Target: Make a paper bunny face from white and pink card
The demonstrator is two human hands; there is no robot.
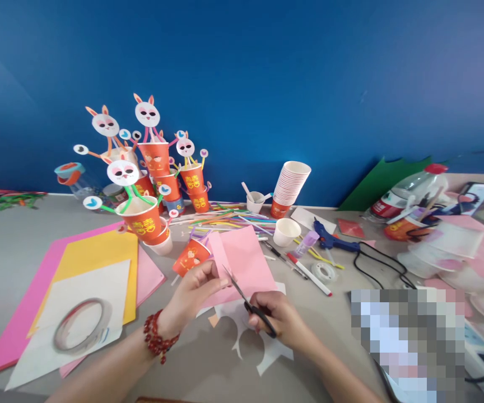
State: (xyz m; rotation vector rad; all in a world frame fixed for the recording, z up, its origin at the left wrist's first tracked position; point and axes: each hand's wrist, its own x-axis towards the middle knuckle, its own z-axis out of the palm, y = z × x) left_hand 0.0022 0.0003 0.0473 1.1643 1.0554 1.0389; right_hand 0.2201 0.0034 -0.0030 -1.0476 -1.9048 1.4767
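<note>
My left hand (192,292), with a red bead bracelet on its wrist, pinches the left edge of a pink paper sheet (245,264) and holds it up off the table. My right hand (279,318) grips black-handled scissors (248,302); their blades point up-left into the pink paper's lower edge. Under the hands lie white paper cut-outs (263,347). Just behind my left hand an orange paper cup (190,256) lies on its side.
Rabbit-faced orange cup figures (149,168) stand at the back left, near a stack of cups (290,187), straws (225,219) and a white cup (286,231). Pink, yellow and white sheets with a tape ring (83,324) lie left. Blue glue gun (330,239), marker (309,274), tape roll (324,272), bottle (410,193) are right.
</note>
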